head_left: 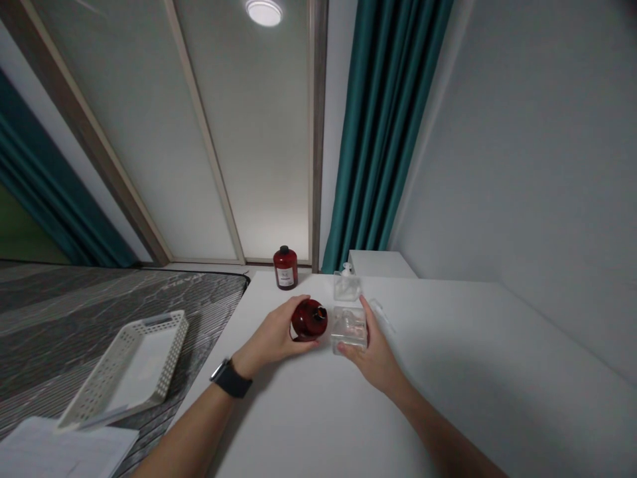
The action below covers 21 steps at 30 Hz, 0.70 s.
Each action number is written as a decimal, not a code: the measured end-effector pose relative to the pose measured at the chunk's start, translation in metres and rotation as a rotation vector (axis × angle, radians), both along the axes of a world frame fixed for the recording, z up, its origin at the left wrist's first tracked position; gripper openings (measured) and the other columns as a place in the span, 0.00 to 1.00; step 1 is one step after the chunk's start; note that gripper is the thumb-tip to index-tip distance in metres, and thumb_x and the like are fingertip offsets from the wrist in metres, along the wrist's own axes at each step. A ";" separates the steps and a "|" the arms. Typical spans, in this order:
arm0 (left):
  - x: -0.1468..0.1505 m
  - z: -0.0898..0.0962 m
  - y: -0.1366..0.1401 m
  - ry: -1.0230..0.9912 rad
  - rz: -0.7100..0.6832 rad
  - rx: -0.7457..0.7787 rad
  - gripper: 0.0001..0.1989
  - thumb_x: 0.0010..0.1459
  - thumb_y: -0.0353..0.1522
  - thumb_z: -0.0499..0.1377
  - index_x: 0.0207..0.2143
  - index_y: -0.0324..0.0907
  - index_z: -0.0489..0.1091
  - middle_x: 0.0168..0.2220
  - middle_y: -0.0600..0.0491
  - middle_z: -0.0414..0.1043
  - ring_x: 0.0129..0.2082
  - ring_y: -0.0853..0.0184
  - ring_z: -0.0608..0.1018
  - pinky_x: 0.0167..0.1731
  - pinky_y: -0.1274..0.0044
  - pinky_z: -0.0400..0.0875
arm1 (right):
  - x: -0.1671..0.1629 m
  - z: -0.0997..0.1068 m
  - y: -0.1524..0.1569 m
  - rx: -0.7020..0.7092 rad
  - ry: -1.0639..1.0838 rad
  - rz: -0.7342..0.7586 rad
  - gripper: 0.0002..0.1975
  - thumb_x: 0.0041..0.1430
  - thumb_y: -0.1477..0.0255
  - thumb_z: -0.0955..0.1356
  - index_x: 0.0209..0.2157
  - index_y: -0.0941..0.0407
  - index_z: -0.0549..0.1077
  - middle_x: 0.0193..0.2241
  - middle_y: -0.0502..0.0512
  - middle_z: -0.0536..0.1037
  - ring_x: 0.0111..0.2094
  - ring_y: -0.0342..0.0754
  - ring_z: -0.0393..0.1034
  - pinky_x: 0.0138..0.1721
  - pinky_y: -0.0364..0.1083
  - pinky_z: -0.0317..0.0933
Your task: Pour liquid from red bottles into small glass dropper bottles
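My left hand (279,332) is wrapped round a dark red bottle (307,324) with a pale label. That bottle is tilted, its uncapped mouth facing right and towards me. Close by on the right, my right hand (371,348) grips a clear square bottle (350,325) by its side, thumb in front. The two bottles are near each other with a small gap. Behind them stands a clear dispenser bottle (347,287) with a white pump top. A second dark red bottle (285,267), black-capped and upright, is at the table's back left.
The white table (308,411) ends on the left beside a grey patterned surface (209,299). On that surface lie a white perforated basket (172,358) and papers (70,448). A faint transparent item (384,315) lies right of the clear bottles. A white box-like block (381,263) stands behind.
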<state>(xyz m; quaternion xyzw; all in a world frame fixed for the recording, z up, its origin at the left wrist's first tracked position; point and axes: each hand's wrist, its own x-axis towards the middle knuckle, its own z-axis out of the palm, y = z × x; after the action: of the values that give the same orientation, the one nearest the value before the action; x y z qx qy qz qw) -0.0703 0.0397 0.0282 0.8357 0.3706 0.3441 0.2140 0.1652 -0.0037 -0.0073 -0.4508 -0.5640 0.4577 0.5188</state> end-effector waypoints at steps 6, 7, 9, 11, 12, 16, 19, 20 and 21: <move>-0.005 0.007 -0.005 0.113 -0.051 0.024 0.39 0.50 0.43 0.68 0.61 0.43 0.58 0.56 0.42 0.70 0.53 0.50 0.75 0.53 0.60 0.70 | 0.000 -0.002 -0.004 -0.048 -0.088 0.010 0.58 0.45 0.72 0.76 0.70 0.48 0.40 0.52 0.58 0.71 0.48 0.54 0.71 0.48 0.56 0.69; -0.004 0.007 -0.006 0.110 -0.060 0.015 0.39 0.50 0.43 0.68 0.60 0.43 0.58 0.55 0.43 0.70 0.53 0.50 0.75 0.53 0.60 0.70 | 0.000 -0.001 -0.004 -0.047 -0.114 -0.002 0.59 0.45 0.72 0.77 0.70 0.49 0.40 0.50 0.58 0.72 0.47 0.53 0.70 0.47 0.55 0.70; -0.002 0.005 -0.008 0.089 -0.062 -0.001 0.39 0.50 0.42 0.68 0.61 0.44 0.57 0.56 0.43 0.70 0.53 0.51 0.75 0.53 0.60 0.70 | 0.002 0.000 -0.004 -0.040 -0.140 -0.019 0.58 0.46 0.72 0.76 0.70 0.48 0.40 0.49 0.57 0.72 0.46 0.52 0.71 0.46 0.54 0.70; -0.001 0.002 -0.008 0.059 -0.051 -0.021 0.40 0.49 0.40 0.69 0.61 0.44 0.56 0.56 0.43 0.69 0.53 0.51 0.75 0.54 0.61 0.70 | 0.003 0.002 -0.004 -0.032 -0.133 -0.022 0.57 0.47 0.72 0.76 0.70 0.48 0.40 0.51 0.57 0.71 0.45 0.52 0.72 0.47 0.54 0.70; 0.000 0.001 -0.008 0.043 -0.047 -0.033 0.41 0.48 0.39 0.69 0.61 0.44 0.56 0.56 0.43 0.69 0.53 0.51 0.75 0.53 0.61 0.70 | 0.004 0.003 -0.004 -0.031 -0.132 -0.025 0.57 0.47 0.72 0.76 0.70 0.49 0.41 0.51 0.58 0.71 0.46 0.52 0.72 0.48 0.55 0.69; 0.000 0.001 -0.008 0.002 -0.066 -0.036 0.39 0.48 0.38 0.69 0.60 0.44 0.57 0.56 0.43 0.69 0.53 0.51 0.74 0.54 0.60 0.69 | 0.006 0.003 -0.004 -0.020 -0.160 -0.029 0.55 0.47 0.70 0.76 0.70 0.49 0.44 0.49 0.57 0.72 0.45 0.53 0.72 0.49 0.56 0.69; 0.001 0.006 -0.008 0.003 -0.106 -0.008 0.37 0.49 0.39 0.69 0.59 0.43 0.58 0.55 0.42 0.68 0.54 0.51 0.73 0.55 0.60 0.68 | 0.006 0.001 -0.004 0.009 -0.167 -0.019 0.53 0.47 0.70 0.76 0.69 0.47 0.46 0.50 0.57 0.70 0.45 0.52 0.71 0.48 0.56 0.69; 0.001 0.008 -0.009 0.004 -0.117 -0.006 0.37 0.49 0.38 0.68 0.59 0.43 0.58 0.55 0.42 0.68 0.54 0.51 0.73 0.55 0.60 0.68 | 0.006 0.000 -0.005 0.019 -0.174 -0.020 0.53 0.47 0.70 0.76 0.69 0.47 0.46 0.49 0.56 0.70 0.45 0.52 0.70 0.48 0.56 0.69; 0.001 0.010 -0.010 0.004 -0.124 -0.010 0.37 0.50 0.38 0.68 0.59 0.43 0.58 0.55 0.42 0.68 0.54 0.51 0.73 0.55 0.60 0.68 | 0.006 0.000 -0.005 0.025 -0.183 -0.024 0.54 0.47 0.70 0.76 0.69 0.47 0.46 0.48 0.55 0.70 0.44 0.52 0.70 0.48 0.56 0.69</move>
<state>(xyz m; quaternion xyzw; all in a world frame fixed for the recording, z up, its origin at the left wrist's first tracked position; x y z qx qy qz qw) -0.0694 0.0300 0.0377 0.8569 0.3201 0.3265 0.2381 0.1712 -0.0086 -0.0074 -0.4909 -0.6093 0.4015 0.4760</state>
